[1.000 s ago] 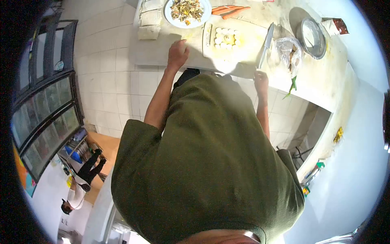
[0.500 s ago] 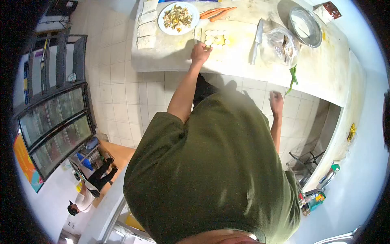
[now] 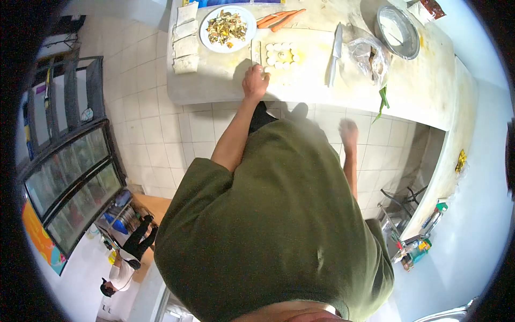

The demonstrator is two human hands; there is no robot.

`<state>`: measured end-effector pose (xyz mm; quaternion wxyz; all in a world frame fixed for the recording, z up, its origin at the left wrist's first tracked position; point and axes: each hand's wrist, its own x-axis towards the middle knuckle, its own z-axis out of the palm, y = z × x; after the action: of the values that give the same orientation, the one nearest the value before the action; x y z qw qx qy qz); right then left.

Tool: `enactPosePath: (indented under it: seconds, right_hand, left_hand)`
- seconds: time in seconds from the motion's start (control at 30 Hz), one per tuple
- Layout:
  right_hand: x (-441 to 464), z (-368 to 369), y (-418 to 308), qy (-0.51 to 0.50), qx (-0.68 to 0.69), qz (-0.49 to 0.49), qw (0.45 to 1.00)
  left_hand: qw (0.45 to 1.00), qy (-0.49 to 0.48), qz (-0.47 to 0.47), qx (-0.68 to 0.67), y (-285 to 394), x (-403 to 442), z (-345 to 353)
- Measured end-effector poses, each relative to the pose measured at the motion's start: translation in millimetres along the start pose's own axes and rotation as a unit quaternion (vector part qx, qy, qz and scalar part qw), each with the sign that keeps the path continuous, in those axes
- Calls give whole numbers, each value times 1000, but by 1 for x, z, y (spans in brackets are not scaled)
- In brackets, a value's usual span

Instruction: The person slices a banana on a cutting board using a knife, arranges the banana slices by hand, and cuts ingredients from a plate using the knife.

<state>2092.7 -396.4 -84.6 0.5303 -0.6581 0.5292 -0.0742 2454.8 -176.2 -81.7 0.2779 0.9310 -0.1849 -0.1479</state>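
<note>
My left hand is on the counter near its front edge, fingers drawn together at a small round white piece. Just beyond, several similar white pieces lie in a square outline with one in the middle. A narrow pale strip lies directly ahead of the fingers. My right hand hangs in front of the counter edge, over the tiled floor. Motion smears its fingers.
On the counter are a plate of chopped food, carrots, folded pale sheets, a knife, a plastic bag, green stalks and a metal bowl. Another person stands far left.
My left hand has come slightly back towards me, its fingertips still by the small white pieces. My right hand has shifted left and is now blurred. The whole view has shifted a little.
</note>
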Motion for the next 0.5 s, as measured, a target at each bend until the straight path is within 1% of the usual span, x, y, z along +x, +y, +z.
enactPosePath:
  seconds: [0.03,0.07,0.1,0.13,0.2,0.27,0.3,0.37,0.47,0.5]
  right_hand:
    - [14,25,-42,-29,-92,-36,995]
    - [35,55,-54,-24,-144,-138,980]
    - [19,82,-129,-25,-133,-171,976]
    - [40,110,-139,-39,-176,-197,964]
    - [59,155,-186,-94,-200,-185,958]
    - [72,189,-212,-69,-228,-232,943]
    - [76,203,-223,-60,-249,-233,938]
    - [80,225,-238,-45,-291,-234,926]
    - [79,242,-240,-53,-328,-256,908]
    - [79,245,-240,-56,-342,-249,904]
  left_hand:
    - [1000,-14,14,4,4,0,-4]
    - [999,-27,30,7,7,3,-7]
    - [999,-33,40,1,6,8,-6]
    - [998,-38,50,-5,4,13,-6]
    - [995,-58,77,-7,-2,23,-6]
    - [990,-85,114,2,-10,34,-9]
    - [988,-93,127,0,-12,37,-10]
    - [983,-108,149,-4,-17,40,-12]
    - [971,-114,208,-22,-20,39,-17]
    - [965,-113,236,2,-23,39,-15]
